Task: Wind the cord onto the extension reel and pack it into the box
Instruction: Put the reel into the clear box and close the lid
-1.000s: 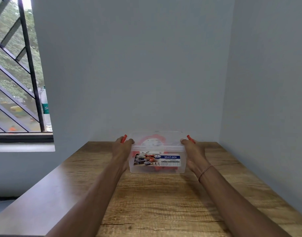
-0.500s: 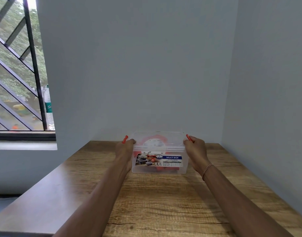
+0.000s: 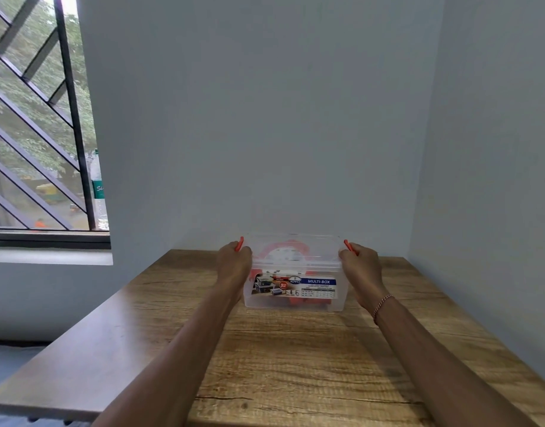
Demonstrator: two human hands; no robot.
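Note:
A clear plastic box (image 3: 295, 298) with a "MULTI-BOX" label stands on the wooden table (image 3: 295, 359), near the back wall. Its clear lid sits on top. Through the plastic I see the red and white extension reel (image 3: 285, 252) inside. My left hand (image 3: 234, 266) holds the orange clip (image 3: 240, 243) on the box's left end. My right hand (image 3: 362, 269) holds the orange clip (image 3: 348, 246) on the right end. Both clips stick up and outward from the lid.
Walls close in behind and to the right of the table. A barred window (image 3: 33, 134) is at the left, with a plastic bottle (image 3: 98, 195) on its sill. The table's left edge drops off toward the floor.
My hands have shifted slightly on the box's ends and the view has tilted a little. The box stays in the same place on the table.

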